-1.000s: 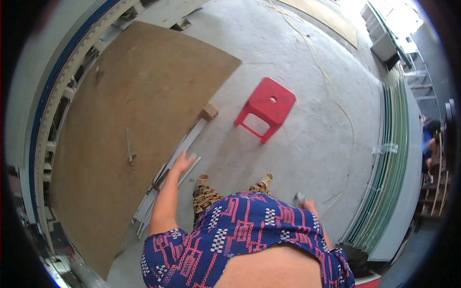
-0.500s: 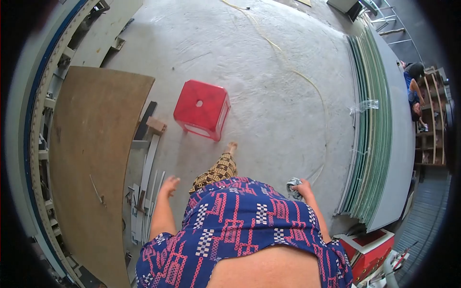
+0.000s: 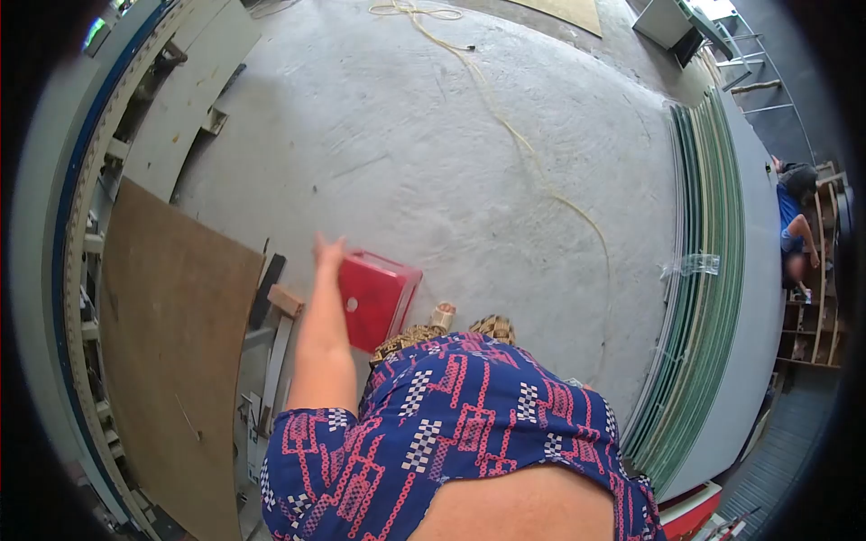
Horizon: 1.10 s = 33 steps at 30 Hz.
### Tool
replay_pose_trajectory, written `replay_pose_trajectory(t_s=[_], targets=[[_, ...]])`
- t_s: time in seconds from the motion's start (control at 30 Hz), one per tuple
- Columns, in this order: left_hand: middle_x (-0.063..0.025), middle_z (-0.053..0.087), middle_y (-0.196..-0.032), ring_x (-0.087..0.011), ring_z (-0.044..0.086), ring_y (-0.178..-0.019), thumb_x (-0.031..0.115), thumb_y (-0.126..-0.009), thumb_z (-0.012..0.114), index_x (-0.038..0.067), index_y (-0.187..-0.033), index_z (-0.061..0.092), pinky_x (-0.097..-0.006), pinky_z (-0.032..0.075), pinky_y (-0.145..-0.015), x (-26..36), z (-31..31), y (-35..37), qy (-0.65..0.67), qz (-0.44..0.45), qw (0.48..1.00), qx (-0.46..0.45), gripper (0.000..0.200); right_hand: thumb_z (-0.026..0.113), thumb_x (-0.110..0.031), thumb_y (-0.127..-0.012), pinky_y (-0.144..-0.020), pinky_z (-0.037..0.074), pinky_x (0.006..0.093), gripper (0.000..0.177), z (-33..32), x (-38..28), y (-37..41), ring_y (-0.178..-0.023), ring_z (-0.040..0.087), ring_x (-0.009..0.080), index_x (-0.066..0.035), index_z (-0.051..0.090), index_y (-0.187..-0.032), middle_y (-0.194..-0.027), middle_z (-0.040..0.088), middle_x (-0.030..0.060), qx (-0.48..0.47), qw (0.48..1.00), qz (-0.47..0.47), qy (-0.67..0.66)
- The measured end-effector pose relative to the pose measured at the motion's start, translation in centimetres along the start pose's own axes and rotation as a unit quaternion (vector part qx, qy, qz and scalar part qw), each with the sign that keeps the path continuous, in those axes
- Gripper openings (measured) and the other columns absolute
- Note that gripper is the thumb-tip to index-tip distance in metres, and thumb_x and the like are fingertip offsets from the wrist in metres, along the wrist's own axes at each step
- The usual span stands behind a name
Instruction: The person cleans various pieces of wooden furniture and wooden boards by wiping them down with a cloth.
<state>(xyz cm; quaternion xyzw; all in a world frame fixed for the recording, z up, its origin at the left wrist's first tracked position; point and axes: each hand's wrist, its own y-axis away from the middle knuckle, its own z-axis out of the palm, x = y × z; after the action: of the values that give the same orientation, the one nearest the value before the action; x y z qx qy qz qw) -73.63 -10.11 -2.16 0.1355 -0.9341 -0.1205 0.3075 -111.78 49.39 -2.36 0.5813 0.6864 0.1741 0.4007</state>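
Note:
A red plastic stool (image 3: 372,311) with a hole in its seat stands on the concrete floor at my left front, close to my foot (image 3: 443,314). My left arm is stretched forward along it, and my left hand (image 3: 329,250) is at the stool's far left corner with fingers apart. My right hand (image 3: 589,388) is almost wholly hidden behind my patterned shirt (image 3: 478,388). Beside it, a sliver of a grey cloth (image 3: 574,382) shows at the shirt's edge.
A brown board (image 3: 171,361) leans at left, with a wood block (image 3: 287,300) and strips near it. Green-edged sheets (image 3: 699,270) stand in a stack at right. A pale hose (image 3: 519,135) crosses the floor. Another person (image 3: 794,216) is beyond the sheets.
My left hand has reached forward from my side to the stool. The stool now appears nearer to my body. My right hand with the cloth has dropped mostly out of sight behind my shirt.

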Motion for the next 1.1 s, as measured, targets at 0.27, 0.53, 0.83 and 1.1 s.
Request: replay_pose_trajectory(t_s=[0.27,0.53,0.83,1.1], targets=[[-0.0208,0.054,-0.117,-0.0325,0.051,-0.109,0.036,-0.079,0.063,0.01,-0.132,0.041,-0.0386,0.041,-0.092,29.4,7.2,-2.3,0.131,0.136,0.892,-0.41,0.063,0.076,-0.014,-0.057,-0.07,0.048,0.0374,0.039,-5.2,-14.7,-13.7,-0.08,0.061,0.0276,0.001,0.062,-0.091,-0.088,0.064,0.018,-0.054,0.998,0.015,0.027],[-0.0197,0.044,-0.131,-0.0299,0.045,-0.119,0.049,-0.078,0.06,0.0,-0.13,0.041,-0.0372,0.039,-0.096,26.0,4.8,-11.9,-0.163,-0.119,0.887,-0.415,0.074,0.075,-0.016,-0.056,-0.069,0.048,0.038,0.04,-13.6,-44.3,-35.0,-0.081,0.062,0.0272,-0.002,0.062,-0.091,-0.09,0.064,0.0177,-0.003,0.991,-0.133,0.021],[-0.0125,0.047,-0.128,-0.0248,0.044,-0.117,0.049,-0.082,0.053,0.007,-0.13,0.042,-0.0408,0.046,-0.085,36.6,5.3,-18.2,0.262,-0.254,0.839,-0.403,0.065,0.074,-0.013,-0.06,-0.069,0.048,0.0307,0.047,-19.0,-81.3,-42.6,-0.076,0.06,0.018,-0.003,0.06,-0.104,-0.087,0.064,0.0097,-0.019,0.951,-0.299,-0.08],[-0.0202,0.051,-0.124,-0.0321,0.048,-0.116,0.044,-0.074,0.063,0.003,-0.118,0.055,-0.0413,0.042,-0.093,34.0,10.5,-46.7,-0.409,-0.119,0.754,-0.5,0.061,0.078,-0.013,-0.055,-0.079,0.048,0.0371,0.049,-19.0,-75.7,-46.6,-0.09,0.062,0.0284,0.0,0.062,-0.1,-0.099,0.064,0.0182,-0.075,0.981,0.025,0.179]])
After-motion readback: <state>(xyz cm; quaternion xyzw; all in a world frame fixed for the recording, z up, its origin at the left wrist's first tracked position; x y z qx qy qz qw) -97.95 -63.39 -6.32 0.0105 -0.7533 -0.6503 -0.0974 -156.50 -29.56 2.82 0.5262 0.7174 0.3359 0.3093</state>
